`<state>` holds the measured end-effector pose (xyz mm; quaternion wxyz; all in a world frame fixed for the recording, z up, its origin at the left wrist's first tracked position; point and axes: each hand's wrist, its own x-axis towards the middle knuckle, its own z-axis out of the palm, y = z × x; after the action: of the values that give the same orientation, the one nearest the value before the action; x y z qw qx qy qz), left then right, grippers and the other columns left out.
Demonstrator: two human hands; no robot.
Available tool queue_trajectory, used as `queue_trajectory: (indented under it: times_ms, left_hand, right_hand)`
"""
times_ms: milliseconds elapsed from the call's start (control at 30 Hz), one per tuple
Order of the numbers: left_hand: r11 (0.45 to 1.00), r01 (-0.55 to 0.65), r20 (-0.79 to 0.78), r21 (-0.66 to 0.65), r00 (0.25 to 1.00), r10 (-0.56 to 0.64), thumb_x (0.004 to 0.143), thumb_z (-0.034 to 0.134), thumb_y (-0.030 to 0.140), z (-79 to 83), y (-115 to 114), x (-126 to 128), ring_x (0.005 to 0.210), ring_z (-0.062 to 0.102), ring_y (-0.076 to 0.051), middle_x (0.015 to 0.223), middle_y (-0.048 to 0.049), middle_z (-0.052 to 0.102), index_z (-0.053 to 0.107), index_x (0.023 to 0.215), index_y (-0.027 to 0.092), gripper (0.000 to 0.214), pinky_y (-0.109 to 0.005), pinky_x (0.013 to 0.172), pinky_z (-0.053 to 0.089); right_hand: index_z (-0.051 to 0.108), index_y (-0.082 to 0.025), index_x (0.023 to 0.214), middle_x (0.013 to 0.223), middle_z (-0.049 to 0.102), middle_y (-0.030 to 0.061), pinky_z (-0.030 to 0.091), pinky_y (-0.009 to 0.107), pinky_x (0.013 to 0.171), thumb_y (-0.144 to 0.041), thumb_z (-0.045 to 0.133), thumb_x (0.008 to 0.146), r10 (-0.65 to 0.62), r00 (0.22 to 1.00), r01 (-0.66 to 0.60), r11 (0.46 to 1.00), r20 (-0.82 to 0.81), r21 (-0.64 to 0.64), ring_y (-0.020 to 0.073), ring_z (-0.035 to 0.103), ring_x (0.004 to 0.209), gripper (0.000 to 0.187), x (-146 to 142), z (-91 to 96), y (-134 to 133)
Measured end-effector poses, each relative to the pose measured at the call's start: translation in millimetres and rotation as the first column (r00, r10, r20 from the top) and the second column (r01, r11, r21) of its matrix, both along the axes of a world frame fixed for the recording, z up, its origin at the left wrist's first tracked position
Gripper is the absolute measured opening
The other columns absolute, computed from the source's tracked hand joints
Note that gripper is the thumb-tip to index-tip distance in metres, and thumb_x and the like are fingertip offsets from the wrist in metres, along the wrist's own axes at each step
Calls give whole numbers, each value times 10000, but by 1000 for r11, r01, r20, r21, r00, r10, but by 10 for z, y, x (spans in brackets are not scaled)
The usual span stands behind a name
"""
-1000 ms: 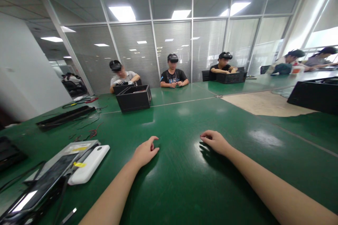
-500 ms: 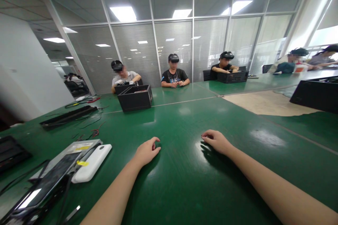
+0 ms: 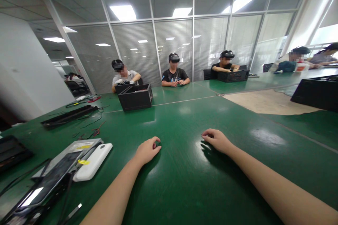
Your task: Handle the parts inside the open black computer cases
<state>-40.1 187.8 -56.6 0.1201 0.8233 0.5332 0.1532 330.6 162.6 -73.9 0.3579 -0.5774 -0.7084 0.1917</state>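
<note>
My left hand (image 3: 146, 150) rests on the green table (image 3: 185, 182), fingers curled loosely under, nothing in it. My right hand (image 3: 217, 140) lies on the table a little further out, fingers curled in the same way and holding nothing. A bare stretch of green surface separates the two hands. The nearest object to my left hand is a white oblong device (image 3: 93, 161) lying against a grey flat unit (image 3: 69, 151).
A dark tablet-like panel (image 3: 39, 187) and cables lie at the near left. Black bins (image 3: 136, 97) (image 3: 314, 94) stand mid-table and far right. A long black bar (image 3: 69, 115) and loose wires lie left. Several people with headsets sit across the table.
Both hands stay where they were. The view has drifted very slightly, nothing else differs.
</note>
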Motion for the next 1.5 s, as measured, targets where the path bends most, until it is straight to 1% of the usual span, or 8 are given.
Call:
queue_trajectory:
  times_ms: [200, 633, 833, 1000, 1067, 1267, 1367, 1500]
  left_hand:
    - [1000, -5, -10, 8, 1000, 5, 830, 514, 388, -10, 14, 1, 690, 527, -142, 764, -1, 592, 586, 1041, 238, 269, -239, 586, 291]
    - [1000, -22, -31, -5, 999, 21, 830, 504, 380, 41, -15, 24, 701, 541, -148, 778, -10, 604, 597, 1051, 232, 281, -248, 595, 317]
    - [1000, -7, -25, 1, 1000, 7, 832, 507, 386, 23, 2, 14, 686, 532, -143, 773, -6, 602, 598, 1039, 239, 270, -240, 586, 306]
    - [1000, -15, -28, 9, 999, 15, 829, 515, 386, 25, -12, 23, 702, 533, -146, 773, -12, 600, 602, 1027, 231, 266, -237, 596, 307]
    - [1000, -17, -30, -2, 999, 17, 830, 513, 384, 30, -16, 26, 698, 533, -146, 773, -11, 599, 599, 1035, 231, 271, -237, 590, 305]
    - [1000, -18, -17, 1, 1000, 18, 825, 519, 377, 23, -4, 17, 696, 536, -148, 763, -4, 598, 595, 1031, 240, 260, -242, 590, 306]
    - [1000, -16, -16, 3, 1000, 16, 826, 517, 379, 9, 5, 10, 699, 539, -147, 766, -2, 597, 596, 1020, 242, 250, -243, 590, 305]
    - [1000, -13, -1, 0, 1000, 13, 827, 516, 375, -5, 13, 4, 685, 538, -142, 755, 10, 590, 559, 1094, 255, 296, -239, 578, 297]
  right_hand:
    - [702, -172, 893, 801, 674, 53, 429, 300, 678, -363, 555, 786, -3, 1000, 3, 1000, 6, -9, 177, 583, 718, 264, -17, 12, -14]
    - [689, -177, 920, 717, 643, 28, 410, 278, 608, -363, 555, 778, -1, 1000, 1, 1000, 5, -28, 154, 560, 641, 270, -38, 58, -51]
    - [663, -175, 943, 696, 642, 20, 430, 274, 612, -352, 590, 760, 12, 1000, -13, 999, -14, -37, 149, 573, 624, 265, -43, 53, -56]
    - [633, -179, 908, 698, 643, 10, 448, 271, 627, -335, 628, 722, 24, 999, -26, 999, -38, -35, 147, 588, 638, 242, -44, 16, -37]
    - [618, -181, 893, 716, 648, 10, 453, 267, 624, -321, 634, 711, 34, 998, -35, 999, -50, -36, 144, 588, 641, 231, -47, 3, -31]
    - [564, -189, 812, 923, 676, 51, 468, 266, 647, -293, 630, 710, 56, 996, -58, 998, -72, -24, 142, 600, 710, 160, -57, -2, -29]
    - [554, -184, 755, 933, 674, 60, 462, 269, 642, -298, 626, 714, 65, 996, -66, 998, -67, -19, 136, 585, 689, 141, -61, 8, -38]
    - [559, -181, 745, 927, 671, 58, 456, 270, 640, -296, 628, 712, 71, 996, -72, 997, -61, -8, 133, 568, 678, 138, -66, 20, -52]
